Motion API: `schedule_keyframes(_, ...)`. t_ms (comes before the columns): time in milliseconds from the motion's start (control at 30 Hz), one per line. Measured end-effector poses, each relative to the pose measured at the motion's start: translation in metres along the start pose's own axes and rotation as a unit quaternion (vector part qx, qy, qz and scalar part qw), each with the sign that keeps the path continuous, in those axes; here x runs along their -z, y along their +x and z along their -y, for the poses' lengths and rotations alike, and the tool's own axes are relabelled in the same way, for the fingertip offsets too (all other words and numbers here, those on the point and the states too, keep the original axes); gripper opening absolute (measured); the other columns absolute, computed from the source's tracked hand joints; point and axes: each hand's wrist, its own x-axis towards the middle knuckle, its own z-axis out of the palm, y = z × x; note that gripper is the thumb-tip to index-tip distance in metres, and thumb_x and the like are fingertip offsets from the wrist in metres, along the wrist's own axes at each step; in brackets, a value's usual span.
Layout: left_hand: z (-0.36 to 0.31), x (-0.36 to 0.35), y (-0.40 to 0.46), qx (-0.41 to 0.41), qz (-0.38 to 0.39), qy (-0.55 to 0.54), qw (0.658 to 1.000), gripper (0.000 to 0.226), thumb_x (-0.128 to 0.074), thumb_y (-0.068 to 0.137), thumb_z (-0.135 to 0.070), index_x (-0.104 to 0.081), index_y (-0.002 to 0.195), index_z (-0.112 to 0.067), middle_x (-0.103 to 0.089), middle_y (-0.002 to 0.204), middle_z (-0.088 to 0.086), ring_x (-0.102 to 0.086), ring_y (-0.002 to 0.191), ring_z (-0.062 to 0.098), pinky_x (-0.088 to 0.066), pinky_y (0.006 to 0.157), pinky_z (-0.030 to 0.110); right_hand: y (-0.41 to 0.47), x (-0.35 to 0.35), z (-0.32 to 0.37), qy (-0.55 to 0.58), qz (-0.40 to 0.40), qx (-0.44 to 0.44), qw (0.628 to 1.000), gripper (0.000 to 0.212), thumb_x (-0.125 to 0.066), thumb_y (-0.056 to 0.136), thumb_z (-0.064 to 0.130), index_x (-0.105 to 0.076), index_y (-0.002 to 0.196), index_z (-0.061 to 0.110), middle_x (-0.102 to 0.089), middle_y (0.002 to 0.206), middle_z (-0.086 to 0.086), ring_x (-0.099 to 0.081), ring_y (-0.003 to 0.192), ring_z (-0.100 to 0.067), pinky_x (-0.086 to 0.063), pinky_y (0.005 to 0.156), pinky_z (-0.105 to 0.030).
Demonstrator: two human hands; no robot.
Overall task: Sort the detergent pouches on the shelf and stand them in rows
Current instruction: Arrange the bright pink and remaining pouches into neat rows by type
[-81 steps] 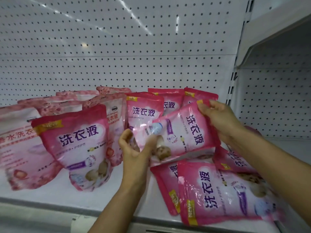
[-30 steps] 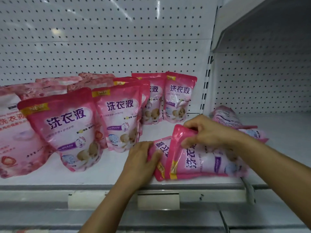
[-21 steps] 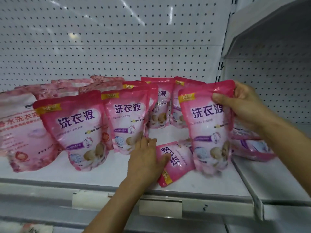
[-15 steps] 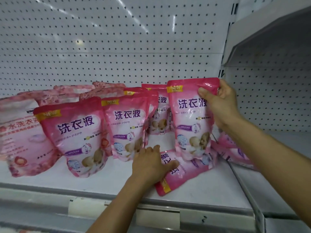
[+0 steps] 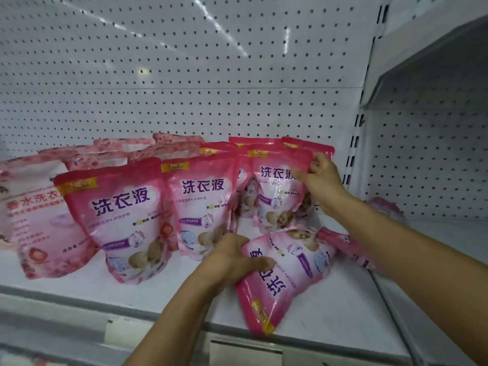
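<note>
We see a white shelf [image 5: 330,307] with a pegboard back [image 5: 184,75], and on it dark pink detergent pouches [image 5: 124,220] standing upright in rows, two at the front and more behind them toward the back right. To their left stand paler pink pouches [image 5: 34,207] with white panels, some ranged behind along the back wall. Near the front edge one dark pink pouch [image 5: 285,273] lies on its back at a slant, another flat pouch [image 5: 351,249] lies just to its right by the shelf divider, and the neighbouring shelf [image 5: 449,239] carries one more blurred pouch [image 5: 388,207].
</note>
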Motion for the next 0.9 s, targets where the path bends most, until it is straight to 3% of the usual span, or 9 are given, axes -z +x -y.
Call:
schedule_keyframes(133, -0.021, 0.012, -0.001, -0.083, -0.020, 0.116, 0.990, 0.014, -0.083, 0.075, -0.034, -0.072, 0.082, -0.031, -0.076, 0.078, -0.006, -0.072, 0.078, 0.018, -0.059, 0.079, 0.042, -0.038, 0.014, 0.002, -0.119, -0.077, 0.200, 0.969, 0.043, -0.067, 0.089, 0.022, -0.044, 0.124, 0.024, -0.054, 0.119, 0.004, -0.053, 0.110, -0.009, -0.044, 0.093, -0.021)
schedule_keyframes(200, -0.039, 0.021, -0.006, -0.137, -0.021, 0.225, 0.964, 0.016, -0.083, 0.074, -0.038, -0.072, 0.081, -0.030, -0.073, 0.079, -0.008, -0.070, 0.081, 0.017, -0.056, 0.081, 0.040, -0.060, 0.019, 0.009, -0.132, 0.013, 0.233, 0.963, 0.038, -0.072, 0.083, 0.032, -0.053, 0.115, 0.029, -0.059, 0.112, 0.012, -0.056, 0.103, 0.001, -0.045, 0.086, -0.017)
schedule_keyframes(333, -0.085, 0.035, -0.020, -0.290, -0.087, 0.474, 0.827, 0.019, -0.078, 0.078, -0.042, -0.069, 0.095, -0.036, -0.059, 0.071, -0.013, -0.055, 0.077, 0.014, -0.040, 0.073, 0.028, -0.077, 0.015, 0.017, -0.240, 0.313, 0.085, 0.915, 0.066, -0.086, 0.063, 0.040, -0.058, 0.123, 0.037, -0.063, 0.118, 0.022, -0.065, 0.102, -0.003, -0.056, 0.087, -0.033)
schedule_keyframes(433, -0.098, 0.039, -0.017, -0.358, -0.152, 0.544, 0.744, 0.022, -0.073, 0.083, -0.037, -0.066, 0.103, -0.035, -0.053, 0.085, -0.012, -0.049, 0.091, 0.014, -0.029, 0.082, 0.032, -0.075, 0.010, 0.015, -0.207, 0.299, 0.100, 0.926, 0.024, -0.085, 0.071, 0.021, -0.072, 0.091, 0.017, -0.069, 0.072, 0.015, -0.062, 0.061, 0.001, -0.051, 0.061, -0.022)
schedule_keyframes(500, -0.095, 0.044, -0.013, -0.387, -0.211, 0.495, 0.749, 0.031, -0.072, 0.084, -0.031, -0.063, 0.113, -0.034, -0.055, 0.100, -0.010, -0.051, 0.105, 0.015, -0.037, 0.087, 0.035, -0.075, 0.005, 0.011, -0.135, 0.239, 0.112, 0.955, 0.015, -0.081, 0.076, 0.014, -0.069, 0.069, 0.007, -0.065, 0.056, 0.001, -0.056, 0.052, -0.003, -0.049, 0.055, -0.026)
schedule_keyframes(567, -0.086, 0.051, -0.009, -0.385, -0.271, 0.393, 0.789, 0.058, -0.075, 0.082, -0.031, -0.051, 0.134, -0.029, -0.054, 0.120, -0.003, -0.050, 0.113, 0.019, -0.046, 0.092, 0.039, -0.077, 0.000, 0.002, -0.076, 0.181, 0.111, 0.974, 0.019, -0.078, 0.078, 0.014, -0.069, 0.076, -0.003, -0.070, 0.070, -0.018, -0.065, 0.061, -0.017, -0.057, 0.063, -0.040)
schedule_keyframes(633, -0.071, 0.058, -0.005, -0.339, -0.279, 0.319, 0.840, 0.077, -0.075, 0.081, -0.038, -0.036, 0.146, -0.026, -0.049, 0.134, -0.001, -0.047, 0.121, 0.018, -0.046, 0.098, 0.037, -0.078, -0.004, -0.007, 0.005, 0.120, 0.090, 0.989, 0.005, -0.074, 0.081, 0.008, -0.072, 0.081, 0.004, -0.075, 0.075, -0.009, -0.072, 0.068, -0.018, -0.060, 0.063, -0.034)
schedule_keyframes(800, -0.055, 0.056, 0.003, -0.336, -0.287, 0.251, 0.861, 0.073, -0.074, 0.085, -0.029, -0.038, 0.148, -0.018, -0.046, 0.139, 0.001, -0.042, 0.128, 0.017, -0.030, 0.103, 0.020, -0.075, -0.022, -0.022, 0.182, -0.003, -0.001, 0.983, 0.012, -0.070, 0.084, 0.006, -0.072, 0.094, 0.010, -0.077, 0.087, -0.008, -0.075, 0.079, -0.026, -0.061, 0.068, -0.036)
schedule_keyframes(900, -0.068, 0.051, 0.008, -0.348, -0.269, 0.212, 0.873, 0.068, -0.073, 0.087, -0.022, -0.040, 0.147, -0.020, -0.044, 0.140, 0.001, -0.047, 0.121, 0.014, -0.037, 0.102, 0.022, -0.075, -0.039, -0.035, 0.261, -0.048, -0.066, 0.962, 0.010, -0.070, 0.084, 0.006, -0.072, 0.094, 0.009, -0.076, 0.094, -0.013, -0.073, 0.085, -0.031, -0.059, 0.079, -0.045)
